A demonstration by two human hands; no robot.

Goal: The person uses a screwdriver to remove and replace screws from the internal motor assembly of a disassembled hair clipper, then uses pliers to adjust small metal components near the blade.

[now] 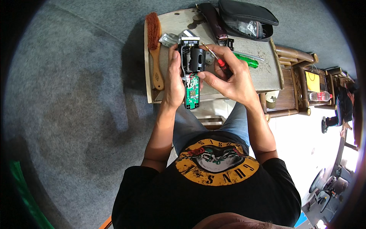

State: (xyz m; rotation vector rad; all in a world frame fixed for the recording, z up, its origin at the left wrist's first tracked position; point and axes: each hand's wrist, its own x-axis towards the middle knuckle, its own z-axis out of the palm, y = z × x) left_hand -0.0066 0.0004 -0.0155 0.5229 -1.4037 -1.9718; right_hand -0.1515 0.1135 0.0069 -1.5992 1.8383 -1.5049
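We hold an opened hair clipper (193, 93) in our left hand (174, 84) and a red-handled screwdriver (222, 64) in our right hand (238, 80).
Our left hand curls around the clipper's side, its blade end pointing away from us. Our right fingers bend around the screwdriver, tip slanting toward our left hand, while the right thumb sits at the lower edge of the clipper's black housing (198, 59). A wooden brush (156, 57) lies left of our left hand; beyond our right are a dark clipper (211, 17) and black case (248, 9).
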